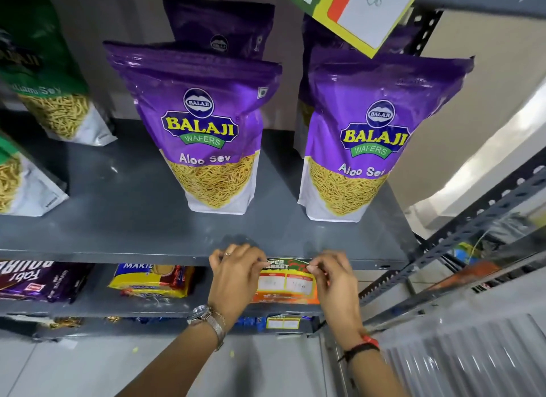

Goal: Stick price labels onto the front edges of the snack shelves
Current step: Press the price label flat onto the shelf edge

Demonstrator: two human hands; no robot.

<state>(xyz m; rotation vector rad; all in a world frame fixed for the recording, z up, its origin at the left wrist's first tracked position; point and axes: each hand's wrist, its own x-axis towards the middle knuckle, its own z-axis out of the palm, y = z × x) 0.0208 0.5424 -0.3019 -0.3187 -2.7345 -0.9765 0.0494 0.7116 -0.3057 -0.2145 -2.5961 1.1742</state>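
A price label (pixel 285 281), green on top with white boxes on yellow and orange below, hangs against the front edge of the grey snack shelf (pixel 118 256). My left hand (pixel 236 274) pinches its top left corner, my right hand (pixel 332 274) its top right corner, both pressing it at the shelf lip. Two purple Aloo Sev bags (pixel 204 131) (pixel 366 142) stand on the shelf just behind the label. Another label (pixel 283 323) is stuck on the front edge of a lower shelf.
Green sev bags (pixel 44 80) stand at the left. Biscuit packs (pixel 150 280) lie on the shelf below. A large price card (pixel 363 9) hangs from the shelf above. A slotted metal upright (pixel 472 231) and another rack are at the right.
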